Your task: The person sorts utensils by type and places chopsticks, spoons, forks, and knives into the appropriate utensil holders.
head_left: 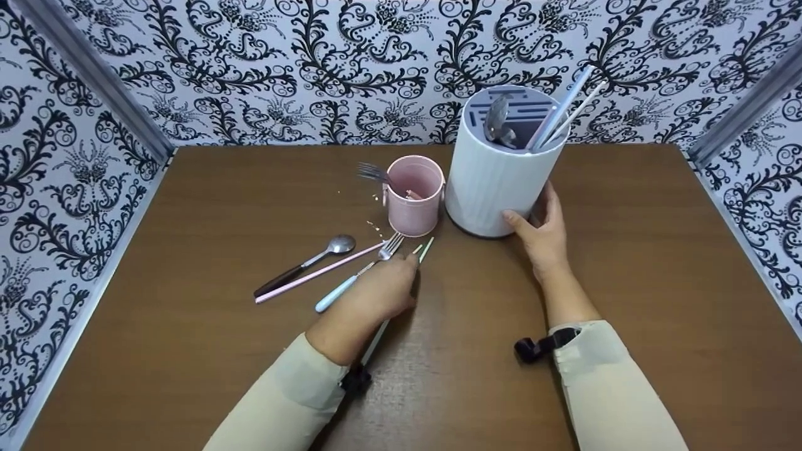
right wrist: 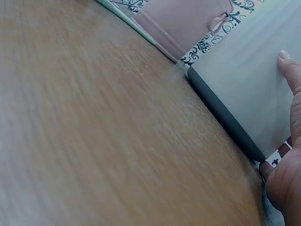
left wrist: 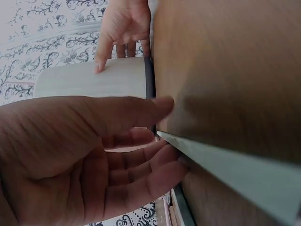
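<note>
My left hand (head_left: 385,285) reaches down over pale green chopsticks (head_left: 374,343) on the table. In the left wrist view its thumb and loosely bent fingers stand apart, with one green chopstick (left wrist: 225,165) close by the fingertips. My right hand (head_left: 545,241) holds the lower side of a white utensil holder (head_left: 495,181), thumb in front and fingers behind. Spoons (head_left: 497,116) and light-coloured chopsticks (head_left: 573,94) stick out of the holder's grey slotted top. Left of my left hand lie a fork with a light blue handle (head_left: 335,295), a pink chopstick (head_left: 319,273) and a dark-handled spoon (head_left: 341,244).
A pink cup (head_left: 413,216) stands just left of the holder, with a fork (head_left: 373,172) leaning out of it. Small crumbs are scattered near the cup. Patterned wall panels (head_left: 282,81) enclose the brown table (head_left: 639,250) at the back and sides.
</note>
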Motion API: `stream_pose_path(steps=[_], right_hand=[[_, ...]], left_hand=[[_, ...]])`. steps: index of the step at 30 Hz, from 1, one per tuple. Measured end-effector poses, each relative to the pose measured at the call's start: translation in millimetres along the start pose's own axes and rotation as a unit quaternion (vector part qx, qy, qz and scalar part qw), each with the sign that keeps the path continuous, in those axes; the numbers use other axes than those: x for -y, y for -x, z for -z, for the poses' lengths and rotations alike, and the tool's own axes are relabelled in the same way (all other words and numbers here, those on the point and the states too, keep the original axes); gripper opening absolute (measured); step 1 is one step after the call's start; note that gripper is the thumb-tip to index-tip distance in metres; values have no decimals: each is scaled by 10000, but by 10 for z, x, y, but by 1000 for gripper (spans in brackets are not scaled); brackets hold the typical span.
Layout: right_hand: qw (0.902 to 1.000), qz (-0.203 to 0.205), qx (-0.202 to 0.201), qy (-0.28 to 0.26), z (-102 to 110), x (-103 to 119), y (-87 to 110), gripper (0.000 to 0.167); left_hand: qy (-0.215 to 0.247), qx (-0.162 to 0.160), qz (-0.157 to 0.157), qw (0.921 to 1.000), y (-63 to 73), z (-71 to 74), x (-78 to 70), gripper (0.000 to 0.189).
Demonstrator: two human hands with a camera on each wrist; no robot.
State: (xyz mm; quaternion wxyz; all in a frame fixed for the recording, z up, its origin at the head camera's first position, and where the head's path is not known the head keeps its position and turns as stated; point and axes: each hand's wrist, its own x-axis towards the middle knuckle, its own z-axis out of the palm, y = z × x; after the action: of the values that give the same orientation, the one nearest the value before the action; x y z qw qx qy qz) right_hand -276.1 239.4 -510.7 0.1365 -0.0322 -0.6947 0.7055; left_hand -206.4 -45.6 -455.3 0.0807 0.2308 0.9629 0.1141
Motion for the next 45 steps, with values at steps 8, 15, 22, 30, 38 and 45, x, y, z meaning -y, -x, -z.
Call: stream_pose_path(steps=[8, 15, 22, 30, 38, 45], right_hand=[[9999, 7, -19, -103, 0, 1, -16, 95], [9997, 31, 33, -241, -3, -7, -10, 95], [9982, 266, 40, -536, -18, -34, -20, 91], [9981, 253, 77, -561, -13, -54, -32, 91], [9984, 223, 51, -521, -1, -46, -23, 91], [9983, 284, 31, -513, -17, -56, -32, 90]], left_hand=[[-156, -25, -296, 9994, -9, -56, -1, 6], [-231, 266, -327, 9988, -27, -34, 14, 13], [-167, 399, -564, 9975, -74, -34, 52, 15], [313, 520, -461, 9971, -99, -15, 70, 22], [1085, 361, -641, 9914, -108, 102, 0, 22], [1539, -58, -892, 9840, -163, 130, -77, 19]])
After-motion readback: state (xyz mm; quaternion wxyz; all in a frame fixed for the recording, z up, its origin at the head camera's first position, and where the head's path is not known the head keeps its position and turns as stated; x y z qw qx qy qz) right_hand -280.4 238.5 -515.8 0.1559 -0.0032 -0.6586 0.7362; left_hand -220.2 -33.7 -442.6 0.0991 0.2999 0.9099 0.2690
